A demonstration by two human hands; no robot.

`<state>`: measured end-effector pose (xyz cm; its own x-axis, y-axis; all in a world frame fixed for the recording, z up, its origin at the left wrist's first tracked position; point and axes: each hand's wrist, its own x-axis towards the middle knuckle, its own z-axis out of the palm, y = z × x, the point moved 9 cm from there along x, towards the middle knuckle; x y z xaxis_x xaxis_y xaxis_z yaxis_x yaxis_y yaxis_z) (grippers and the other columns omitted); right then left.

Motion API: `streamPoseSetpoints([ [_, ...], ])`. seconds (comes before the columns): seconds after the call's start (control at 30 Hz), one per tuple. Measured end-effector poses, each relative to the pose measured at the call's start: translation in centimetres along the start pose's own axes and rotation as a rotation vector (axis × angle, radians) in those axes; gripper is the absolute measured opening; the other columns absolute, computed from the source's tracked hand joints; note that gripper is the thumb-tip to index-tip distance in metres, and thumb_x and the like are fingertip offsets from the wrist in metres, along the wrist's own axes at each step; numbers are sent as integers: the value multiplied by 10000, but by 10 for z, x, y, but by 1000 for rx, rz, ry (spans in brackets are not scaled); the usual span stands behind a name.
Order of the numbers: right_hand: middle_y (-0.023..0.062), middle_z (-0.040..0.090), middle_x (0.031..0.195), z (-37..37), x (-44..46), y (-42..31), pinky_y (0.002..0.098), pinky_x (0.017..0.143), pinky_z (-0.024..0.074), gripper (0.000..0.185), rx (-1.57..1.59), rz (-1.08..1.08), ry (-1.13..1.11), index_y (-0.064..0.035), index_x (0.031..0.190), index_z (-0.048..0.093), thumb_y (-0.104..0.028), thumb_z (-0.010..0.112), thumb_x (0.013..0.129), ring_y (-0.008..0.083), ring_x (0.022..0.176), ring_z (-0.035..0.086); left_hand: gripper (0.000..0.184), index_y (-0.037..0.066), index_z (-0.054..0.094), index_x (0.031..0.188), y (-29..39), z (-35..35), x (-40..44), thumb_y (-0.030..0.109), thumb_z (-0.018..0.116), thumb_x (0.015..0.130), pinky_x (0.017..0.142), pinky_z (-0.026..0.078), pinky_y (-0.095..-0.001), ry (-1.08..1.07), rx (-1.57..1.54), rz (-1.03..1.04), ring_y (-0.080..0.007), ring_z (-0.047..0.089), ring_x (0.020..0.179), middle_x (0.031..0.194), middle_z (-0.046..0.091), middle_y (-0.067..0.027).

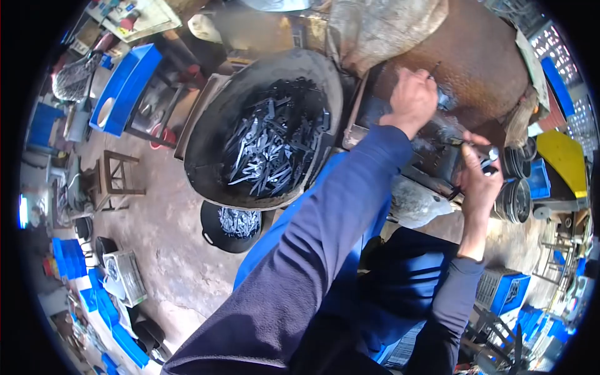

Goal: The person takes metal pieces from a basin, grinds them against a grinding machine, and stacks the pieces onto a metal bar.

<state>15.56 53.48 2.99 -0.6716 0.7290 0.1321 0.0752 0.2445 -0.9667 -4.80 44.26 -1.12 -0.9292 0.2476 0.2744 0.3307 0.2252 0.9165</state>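
Note:
My left hand [412, 100] reaches over the grimy metal machine bed at the upper right, its fingers closed. A thin dark strip [436, 67] sticks out beside its fingertips; whether it is gripped is unclear. My right hand [480, 178] is lower and to the right, fingers wrapped round a small dark object with a shiny metal end [492, 154], whose kind I cannot make out. Between the hands lies a blurred, wet-looking work area [440, 128]. Left of them stands a large dark basin [203, 169] holding many thin metal strips [265, 144].
Below the basin, a black tub [215, 242] holds more metal pieces. A brown cloth [387, 28] drapes over the machine. A wooden stool [115, 181] and a blue bin [128, 90] stand to the left. Dark buckets [514, 201] and a yellow panel [562, 164] are at the right.

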Motion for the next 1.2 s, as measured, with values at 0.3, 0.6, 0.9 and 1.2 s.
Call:
streamPoseSetpoints([
  [0.3,-44,489,573,8,104,-6,225,411,333,253,26,-45,52,-11,1106,671,-175,719,918,47,420,368,205,39,671,951,27,0,-11,208,577,885,782,522,-534,-18,-229,-61,-462,644,876,906,683,-243],
  [0.6,53,713,898,15,162,14,235,454,392,279,48,-72,31,22,1121,645,-188,689,943,55,478,429,202,-66,633,934,31,25,-15,115,580,860,815,501,-519,-33,-248,81,-457,613,939,1020,599,-273],
  [0.9,56,701,852,21,173,10,234,452,389,261,109,-143,29,26,1130,631,-153,675,946,62,476,451,198,-17,606,856,36,37,-21,164,530,879,751,491,-564,-155,-291,-4,-468,633,804,802,654,-270],
  [1.2,87,733,923,21,178,12,224,458,387,305,116,-138,71,34,1162,621,-149,696,928,52,484,454,213,-14,615,859,36,46,-21,185,539,877,725,489,-576,-214,-312,10,-474,637,790,784,652,-275],
])
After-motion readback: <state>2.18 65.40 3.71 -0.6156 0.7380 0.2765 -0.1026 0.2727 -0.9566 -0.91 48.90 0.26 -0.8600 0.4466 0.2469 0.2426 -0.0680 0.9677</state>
